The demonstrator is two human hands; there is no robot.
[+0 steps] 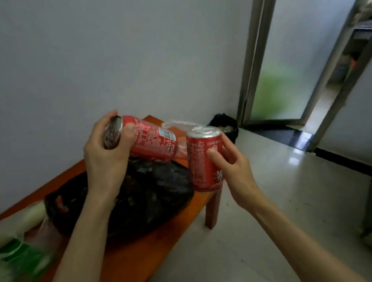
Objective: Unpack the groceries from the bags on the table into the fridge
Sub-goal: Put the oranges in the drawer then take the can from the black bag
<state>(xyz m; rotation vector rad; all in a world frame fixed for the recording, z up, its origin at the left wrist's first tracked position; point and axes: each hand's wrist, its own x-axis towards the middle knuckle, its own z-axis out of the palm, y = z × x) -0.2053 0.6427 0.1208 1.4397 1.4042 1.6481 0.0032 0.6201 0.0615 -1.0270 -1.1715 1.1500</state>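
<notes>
Both my forearms reach out from the bottom of the view over the orange bench [133, 259]. My left hand [104, 158] wraps the top end of a red can [150, 142], fingers curled around its rim and thumb on its side. That can lies nearly on its side in the air, its long axis running from the silver top at my hand down and away toward the bench's far right corner, bottom end pointing right. My right hand [231, 166] holds a second red can [203, 162] upright, silver top facing up, thumb pressed on its front and fingers curled behind it; it hangs just past the bench's right edge, above the floor. The two cans are close, not touching as far as I can tell.

Below the tilted can a black plastic bag [149, 197] sits crumpled on the middle of the bench. At the left end lies a clear bag with green print [16, 257] holding a pale leek-like stalk [27, 215]. A dark bin [224, 125] stands on the floor beyond the far right corner.
</notes>
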